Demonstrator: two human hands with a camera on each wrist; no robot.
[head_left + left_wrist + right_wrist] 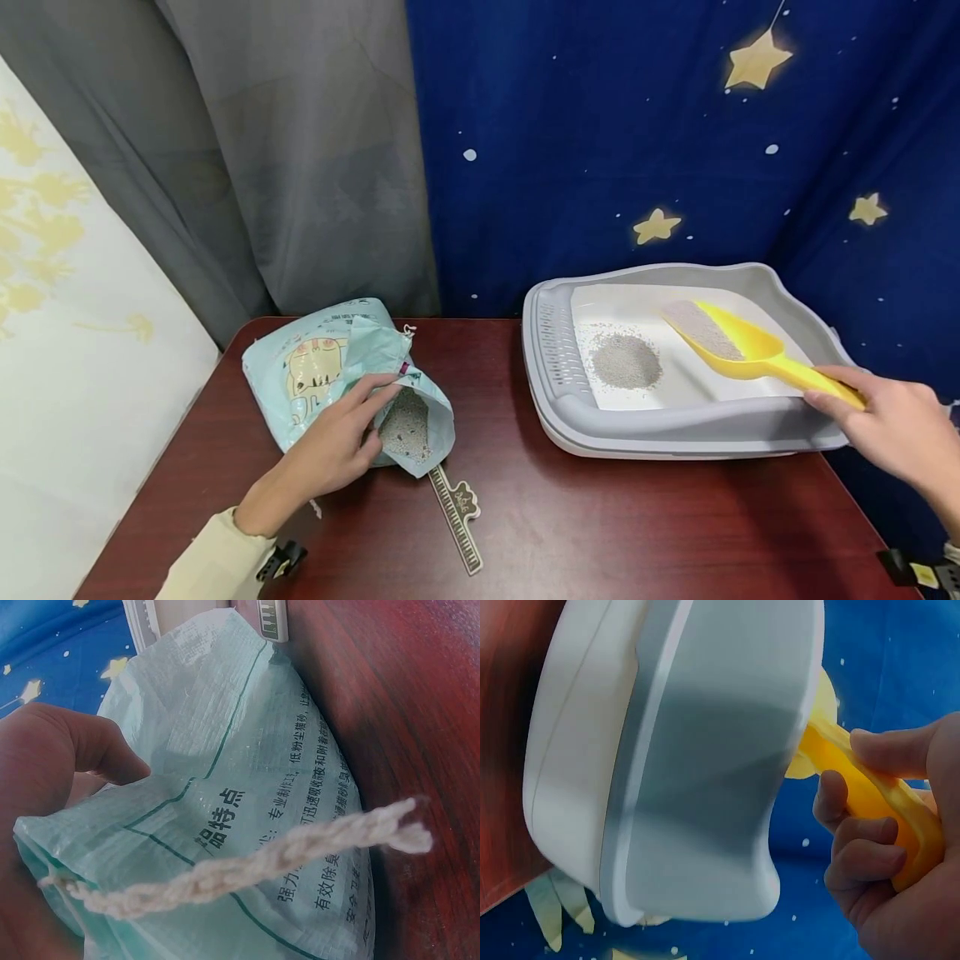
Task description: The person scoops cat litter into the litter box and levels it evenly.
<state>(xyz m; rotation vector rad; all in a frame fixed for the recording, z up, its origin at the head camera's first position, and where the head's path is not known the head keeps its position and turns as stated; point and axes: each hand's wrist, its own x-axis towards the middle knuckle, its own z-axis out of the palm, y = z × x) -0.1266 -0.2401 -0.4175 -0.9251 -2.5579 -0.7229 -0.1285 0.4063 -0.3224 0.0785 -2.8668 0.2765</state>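
A yellow scoop [750,337] loaded with grey cat litter hangs over the litter box [660,425]. My right hand [892,417] grips its handle, fingers curled around it in the right wrist view. Inside the box, a round pile of litter [627,361] lies on the white floor. On the left, my left hand [337,442] holds the edge of a light blue litter bag [300,367]. The bag's mouth faces right and shows litter [407,423] inside. A braided cord [255,870] sticks out from the bag in the left wrist view.
A flat ruler-like strip [457,521] with a piano-key pattern lies on the brown table [585,533], one end under the bag's mouth. Grey and blue star-patterned curtains [570,167] hang behind the table. A white wall [90,400] stands at the left.
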